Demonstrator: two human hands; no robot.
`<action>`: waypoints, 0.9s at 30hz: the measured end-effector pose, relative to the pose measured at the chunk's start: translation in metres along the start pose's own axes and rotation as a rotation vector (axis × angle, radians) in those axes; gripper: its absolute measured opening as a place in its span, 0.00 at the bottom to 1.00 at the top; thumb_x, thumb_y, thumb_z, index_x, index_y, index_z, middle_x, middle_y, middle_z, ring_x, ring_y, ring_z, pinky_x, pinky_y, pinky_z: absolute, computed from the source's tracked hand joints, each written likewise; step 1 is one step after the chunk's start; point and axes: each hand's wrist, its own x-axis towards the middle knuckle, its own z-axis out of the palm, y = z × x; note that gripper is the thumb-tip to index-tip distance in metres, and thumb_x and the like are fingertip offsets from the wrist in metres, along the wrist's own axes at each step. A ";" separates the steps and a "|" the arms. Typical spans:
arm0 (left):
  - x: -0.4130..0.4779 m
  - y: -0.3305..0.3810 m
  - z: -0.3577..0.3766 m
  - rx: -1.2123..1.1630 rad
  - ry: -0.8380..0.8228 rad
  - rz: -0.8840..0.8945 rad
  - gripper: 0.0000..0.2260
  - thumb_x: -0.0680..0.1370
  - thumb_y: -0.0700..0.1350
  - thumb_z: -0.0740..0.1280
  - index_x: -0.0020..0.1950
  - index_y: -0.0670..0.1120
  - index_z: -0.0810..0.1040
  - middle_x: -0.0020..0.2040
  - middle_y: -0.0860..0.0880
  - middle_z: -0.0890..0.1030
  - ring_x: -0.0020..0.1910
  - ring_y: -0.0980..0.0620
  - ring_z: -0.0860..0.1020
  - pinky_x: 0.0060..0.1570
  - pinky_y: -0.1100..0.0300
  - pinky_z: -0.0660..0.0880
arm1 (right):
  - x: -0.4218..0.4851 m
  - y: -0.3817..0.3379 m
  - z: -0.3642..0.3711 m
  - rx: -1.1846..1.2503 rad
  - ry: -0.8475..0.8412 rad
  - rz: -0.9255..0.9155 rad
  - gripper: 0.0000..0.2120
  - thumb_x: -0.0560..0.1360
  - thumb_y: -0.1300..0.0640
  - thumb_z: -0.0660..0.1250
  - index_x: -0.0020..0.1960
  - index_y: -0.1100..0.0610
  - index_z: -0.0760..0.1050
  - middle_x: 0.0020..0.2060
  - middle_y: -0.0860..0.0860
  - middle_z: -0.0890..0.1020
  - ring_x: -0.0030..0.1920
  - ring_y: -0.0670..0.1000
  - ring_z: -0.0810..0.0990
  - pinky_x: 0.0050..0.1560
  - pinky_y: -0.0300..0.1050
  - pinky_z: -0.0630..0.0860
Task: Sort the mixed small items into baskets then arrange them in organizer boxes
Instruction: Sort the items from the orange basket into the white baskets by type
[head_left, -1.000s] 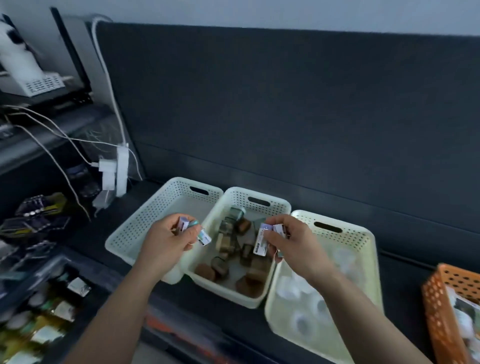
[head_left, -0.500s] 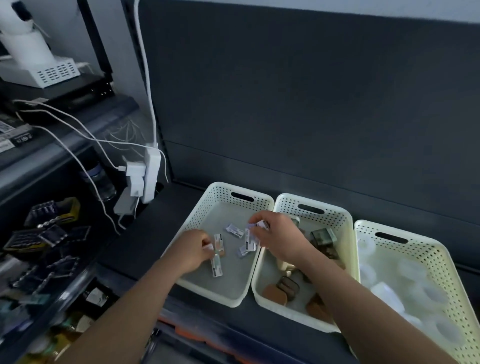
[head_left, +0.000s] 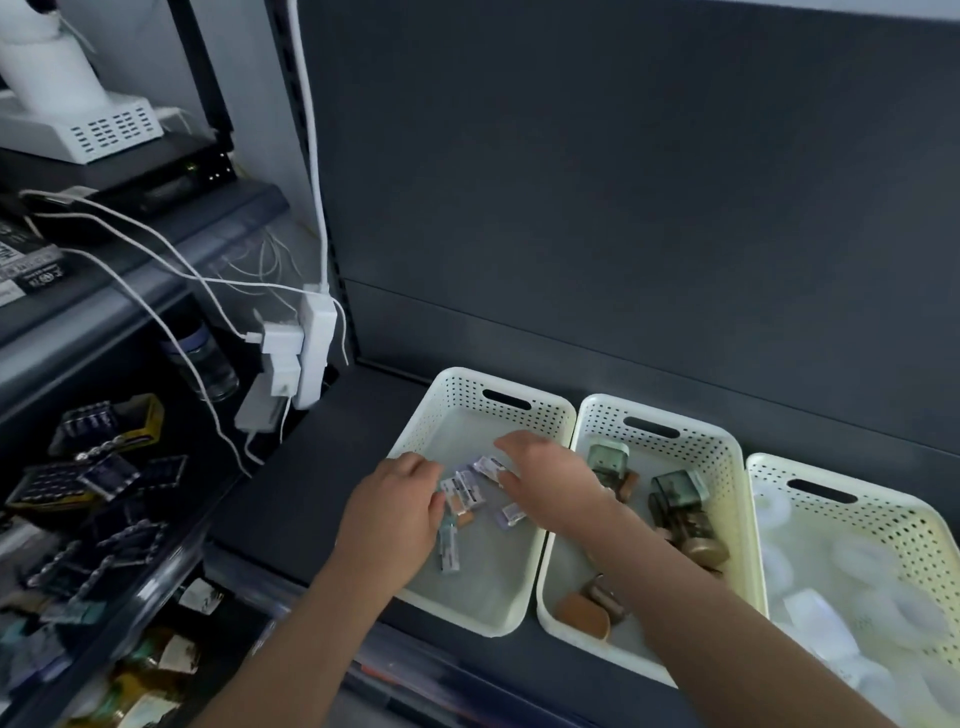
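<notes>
Two hands low in left basket (head_left: 457, 395), grouping packets (head_left: 470, 491) by type: right hand (head_left: 545, 483) fingers spread loose, left hand (head_left: 395, 506) grip cannot tell.

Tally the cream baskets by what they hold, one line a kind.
Left basket, small labelled packets: 1
Middle basket, brown and green items: 1
Right basket, white rolls: 1
Total: 3 baskets

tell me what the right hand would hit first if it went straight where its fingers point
Likely the far wall of the left basket: the right hand points up-left over bare basket floor. Its height is unclear, so it might clear the rim.
</notes>
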 end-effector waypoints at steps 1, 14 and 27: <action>0.000 0.004 -0.002 0.004 0.024 0.032 0.05 0.73 0.42 0.70 0.48 0.44 0.80 0.44 0.50 0.79 0.40 0.49 0.77 0.34 0.57 0.74 | -0.009 0.001 -0.003 0.009 0.043 -0.009 0.16 0.79 0.55 0.59 0.65 0.57 0.70 0.64 0.52 0.73 0.61 0.55 0.74 0.57 0.50 0.75; 0.005 0.185 -0.010 -0.162 0.024 0.462 0.11 0.72 0.47 0.73 0.53 0.48 0.82 0.49 0.54 0.82 0.48 0.52 0.80 0.47 0.57 0.78 | -0.208 0.087 -0.054 0.110 0.485 0.253 0.18 0.78 0.50 0.62 0.67 0.51 0.72 0.66 0.44 0.74 0.66 0.46 0.72 0.59 0.38 0.69; -0.029 0.464 0.077 -0.345 -0.184 0.729 0.11 0.77 0.52 0.65 0.56 0.50 0.80 0.52 0.55 0.81 0.51 0.51 0.78 0.49 0.56 0.75 | -0.448 0.288 -0.066 0.122 0.548 0.719 0.18 0.77 0.47 0.64 0.65 0.51 0.75 0.61 0.44 0.78 0.59 0.47 0.77 0.55 0.42 0.74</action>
